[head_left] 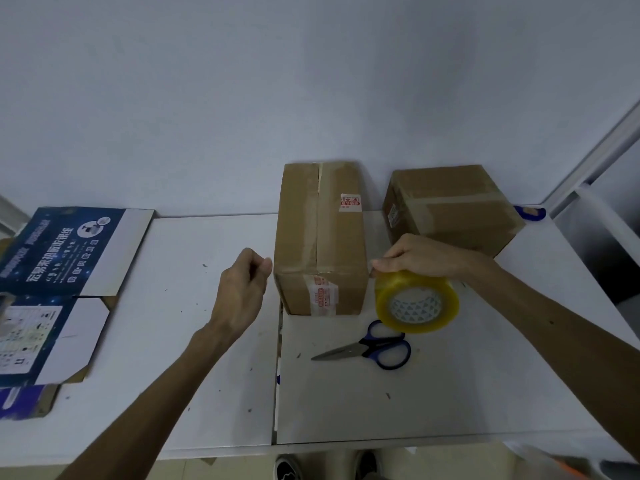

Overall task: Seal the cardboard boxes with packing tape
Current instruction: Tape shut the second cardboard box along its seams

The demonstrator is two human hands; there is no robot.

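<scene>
Surroundings: a white bench (346, 403) stands against a pale wall (311, 81). Flattened blue printed cartons (59, 271) lie at its left end; their number cannot be told. One pair of blue-handled scissors (374, 348) lies in front of the nearer box, blades together and pointing left.

Count: two boxes and one tape roll. The tall brown cardboard box (320, 237) stands mid-bench, with old tape along its top seam and red-printed labels. The squat brown cardboard box (453, 209) stands apart to its right, near the wall, with a tape band across its top.

Hands: the right hand (426, 254) grips the yellowish clear packing-tape roll (417, 303) from above. The roll is on edge, just beside the tall box's near right corner and over the scissor handles. The left hand (242, 289) has its fingers curled with nothing seen in them. It is just beside the tall box's near left corner; contact cannot be told.
</scene>
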